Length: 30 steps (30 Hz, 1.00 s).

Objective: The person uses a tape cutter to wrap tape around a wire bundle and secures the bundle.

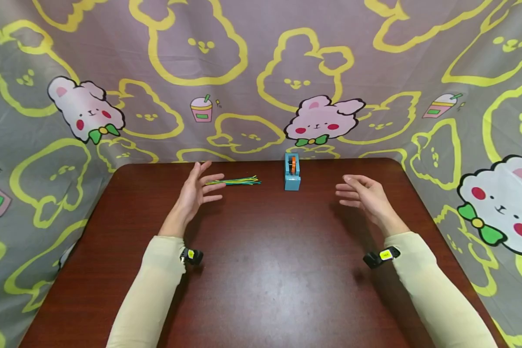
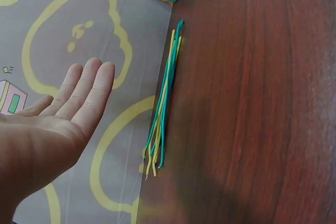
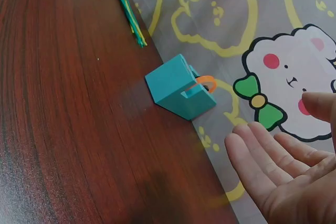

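Observation:
A loose bundle of green and yellow wires (image 1: pixel 239 181) lies near the back edge of the table. My left hand (image 1: pixel 193 193) hovers by the left end of this bundle, fingers spread and holding nothing. In the left wrist view the wires (image 2: pixel 164 98) lie to the right of the hand (image 2: pixel 58 124). A blue tape dispenser (image 1: pixel 292 174) with an orange hub stands right of the wires. To the right of the dispenser, my right hand (image 1: pixel 365 195) is in the air with relaxed fingers and nothing in them. The right wrist view shows the dispenser (image 3: pixel 176 87) beyond the fingertips.
The dark brown wooden table (image 1: pixel 265 270) fills the lower part of the head view. A grey curtain (image 1: pixel 243 63) with yellow outlines and cartoon rabbits hangs along its back and sides. Both wrists wear a small black camera on a strap.

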Each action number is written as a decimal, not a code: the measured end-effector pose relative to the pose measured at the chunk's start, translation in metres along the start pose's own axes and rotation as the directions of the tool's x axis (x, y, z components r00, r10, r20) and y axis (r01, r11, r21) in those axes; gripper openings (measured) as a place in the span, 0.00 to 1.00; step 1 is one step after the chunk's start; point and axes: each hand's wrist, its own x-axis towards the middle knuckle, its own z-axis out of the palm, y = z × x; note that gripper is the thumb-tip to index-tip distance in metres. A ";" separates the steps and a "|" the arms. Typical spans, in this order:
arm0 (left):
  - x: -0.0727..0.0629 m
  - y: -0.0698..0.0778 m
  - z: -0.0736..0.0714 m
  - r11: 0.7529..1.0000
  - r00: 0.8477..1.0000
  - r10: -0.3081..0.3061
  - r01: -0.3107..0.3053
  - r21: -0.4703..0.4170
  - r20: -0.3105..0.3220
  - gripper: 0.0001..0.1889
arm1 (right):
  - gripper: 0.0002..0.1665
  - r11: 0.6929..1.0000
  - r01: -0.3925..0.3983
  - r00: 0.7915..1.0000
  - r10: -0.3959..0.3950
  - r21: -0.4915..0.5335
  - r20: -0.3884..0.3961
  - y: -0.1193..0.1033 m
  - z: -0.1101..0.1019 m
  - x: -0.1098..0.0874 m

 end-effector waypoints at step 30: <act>0.072 -0.036 0.084 0.998 0.999 -0.051 0.051 0.037 -0.004 0.31 | 0.26 0.992 -0.097 0.995 0.098 -0.086 0.011 0.013 0.034 0.032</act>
